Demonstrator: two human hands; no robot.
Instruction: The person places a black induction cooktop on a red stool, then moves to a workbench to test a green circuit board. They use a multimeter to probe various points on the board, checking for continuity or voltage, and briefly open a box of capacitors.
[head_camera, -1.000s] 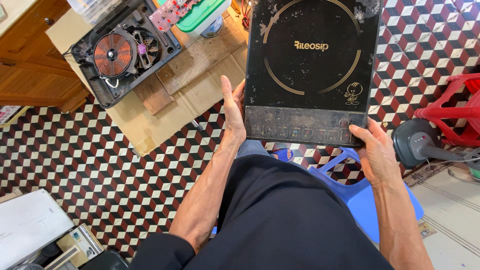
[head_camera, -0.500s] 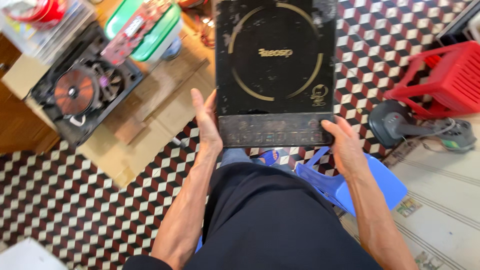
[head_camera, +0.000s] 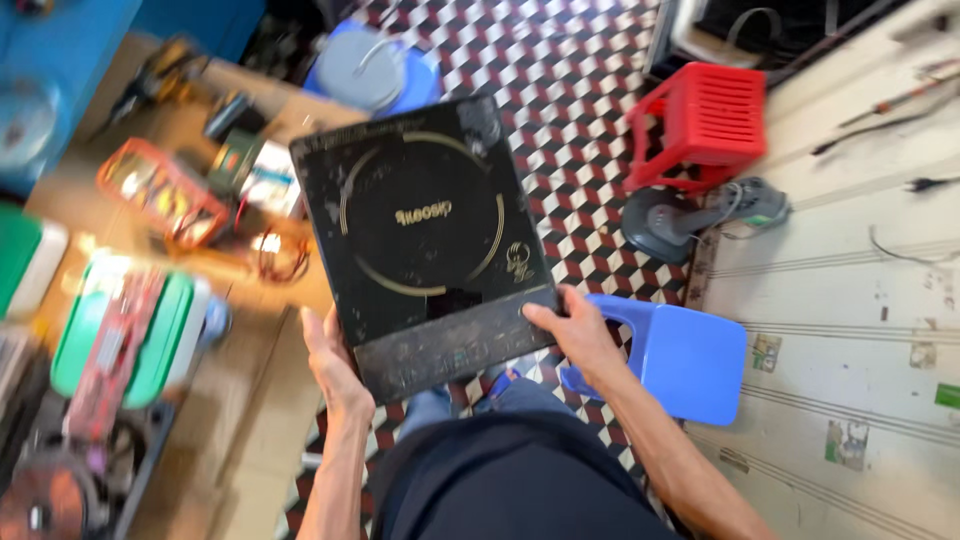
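step: I'm carrying the black induction cooktop (head_camera: 425, 235) | left hand (head_camera: 330, 365) and right hand (head_camera: 572, 330) are clamping its near edge, lifted above the checkered floor (head_camera: 575, 120) | next, I judge: needing level set-down.

Small appliance repair workshop, floor level; I sit over a patterned tile floor (head_camera: 590, 130); cardboard sheet (head_camera: 250, 400) spread as a bench, strewn with tools and loose wires (head_camera: 285, 255); opened cooker guts, coil showing (head_camera: 45, 500); red stool (head_camera: 705, 125), blue stool (head_camera: 690, 355); induction cooker (head_camera: 425, 240) between my hands.
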